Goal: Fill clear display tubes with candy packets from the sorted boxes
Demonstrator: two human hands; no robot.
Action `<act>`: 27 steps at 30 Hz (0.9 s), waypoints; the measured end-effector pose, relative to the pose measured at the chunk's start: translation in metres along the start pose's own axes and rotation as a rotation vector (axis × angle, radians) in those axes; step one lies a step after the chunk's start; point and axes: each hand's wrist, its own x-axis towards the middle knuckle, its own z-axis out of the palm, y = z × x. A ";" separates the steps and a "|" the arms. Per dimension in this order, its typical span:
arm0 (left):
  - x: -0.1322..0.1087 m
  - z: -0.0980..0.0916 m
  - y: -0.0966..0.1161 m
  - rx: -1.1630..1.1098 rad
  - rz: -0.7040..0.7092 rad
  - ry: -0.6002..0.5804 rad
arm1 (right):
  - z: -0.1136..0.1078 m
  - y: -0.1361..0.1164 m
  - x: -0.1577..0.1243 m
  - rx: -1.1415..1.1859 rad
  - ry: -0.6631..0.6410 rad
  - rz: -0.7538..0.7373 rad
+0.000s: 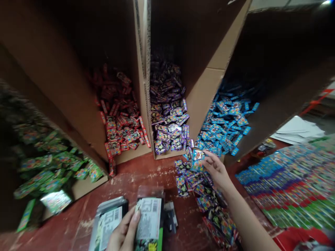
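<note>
My left hand (125,228) is closed on a flat pack with a white printed label (149,218), its thumb pressed on the label and a clear plastic edge at the top. Beside it on the red surface lies a stack of similar labelled packs (109,223). Between the fingertips of my right hand (217,170) is a small blue printed box (198,160), held upright near the mouths of the middle and blue bins. Below that hand, small purple boxes (195,181) lie loose in a pile, with red ones nearer me.
Tall cardboard bins hold green boxes (57,164), red boxes (123,129), purple boxes (171,125) and blue boxes (225,122). Cardboard dividers (148,115) stand between them. At right lie rows of multicoloured packs (290,177) and white sheets (298,129).
</note>
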 end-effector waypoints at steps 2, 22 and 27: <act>0.002 0.003 0.002 0.035 0.064 -0.027 | 0.033 -0.015 -0.011 0.144 -0.103 0.030; -0.024 0.002 0.015 -0.031 0.057 -0.189 | 0.127 -0.043 -0.055 0.193 -0.322 -0.057; -0.023 -0.001 0.015 -0.067 0.032 -0.242 | 0.112 -0.031 -0.072 0.031 -0.555 -0.004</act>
